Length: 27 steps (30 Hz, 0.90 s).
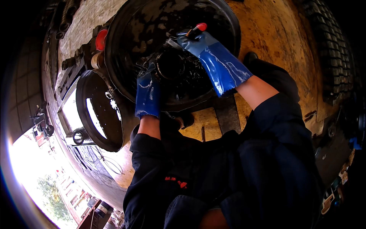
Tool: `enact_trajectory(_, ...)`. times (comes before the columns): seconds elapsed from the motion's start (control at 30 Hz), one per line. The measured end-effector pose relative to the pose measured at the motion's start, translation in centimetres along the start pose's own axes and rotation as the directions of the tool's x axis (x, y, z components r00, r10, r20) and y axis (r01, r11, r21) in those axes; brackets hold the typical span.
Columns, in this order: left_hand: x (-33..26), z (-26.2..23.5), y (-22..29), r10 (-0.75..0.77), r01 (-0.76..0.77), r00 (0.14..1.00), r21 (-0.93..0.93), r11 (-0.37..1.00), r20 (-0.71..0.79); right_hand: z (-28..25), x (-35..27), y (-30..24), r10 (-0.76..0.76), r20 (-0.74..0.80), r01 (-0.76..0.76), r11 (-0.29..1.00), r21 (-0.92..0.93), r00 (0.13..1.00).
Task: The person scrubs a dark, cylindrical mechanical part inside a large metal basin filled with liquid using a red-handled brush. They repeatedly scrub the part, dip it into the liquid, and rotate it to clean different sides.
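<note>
Both my hands wear long blue rubber gloves and reach into a wide black round tub [114,82], its inside wet and streaked with dark, oily grime. A dark, ring-shaped part [170,64] with a round opening lies in the tub between them. My right hand [196,42] is closed around a tool with a red-and-black handle [199,28]; its pale metal end points toward the ring part's upper edge. At the ring part's left side is my left hand [146,78], its fingers lost in shadow, so their grip cannot be made out.
Left of the tub stands a smaller black round pan [82,103] with shiny liquid and a small metal ring. A red round object [101,39] sits beside the tub's rim. A large treaded tyre [335,49] stands at the far right, beyond the stained yellowish floor [282,34].
</note>
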<state>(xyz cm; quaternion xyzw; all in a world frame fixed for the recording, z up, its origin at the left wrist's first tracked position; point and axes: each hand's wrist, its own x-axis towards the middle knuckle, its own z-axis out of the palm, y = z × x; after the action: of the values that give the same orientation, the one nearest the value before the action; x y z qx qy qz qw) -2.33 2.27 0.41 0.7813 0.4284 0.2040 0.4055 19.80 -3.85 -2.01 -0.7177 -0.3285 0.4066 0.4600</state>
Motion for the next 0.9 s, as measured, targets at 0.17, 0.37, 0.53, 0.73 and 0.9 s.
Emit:
enact_trajectory(0.17, -1.2, -0.8, 2.3, 0.195, -0.222, 0.974, 0.329, 0.918, 0.112, 5.0, 1.5, 2.9, -0.083, 0.038, 0.08, 0.995, 0.061, 0.996)
enact_trajectory(0.37, -2.7, -2.3, 2.0, 0.04, -0.087, 0.995, 0.592, 0.802, 0.092, 3.4, -4.6, -2.4, 0.084, 0.322, -0.005, 0.971, -0.238, 0.943)
enact_trajectory(0.53, -1.5, -1.6, 1.4, 0.258, -0.258, 0.964, 0.494, 0.831, 0.07, 0.2, -6.0, -1.9, 0.117, 0.374, 0.06, 0.901, -0.429, 0.92)
enact_trajectory(0.73, -0.4, -1.7, 4.1, 0.226, -0.222, 0.974, 0.253, 0.942, 0.011, -2.3, -1.5, 1.7, 0.169, 0.059, -0.149, 0.955, -0.255, 0.984)
enact_trajectory(0.9, 0.1, -1.7, 3.9, 0.198, -0.191, 0.979, 0.153, 0.97, -0.037, -1.1, -0.4, 1.0, 0.105, -0.013, -0.105, 0.99, -0.096, 0.994)
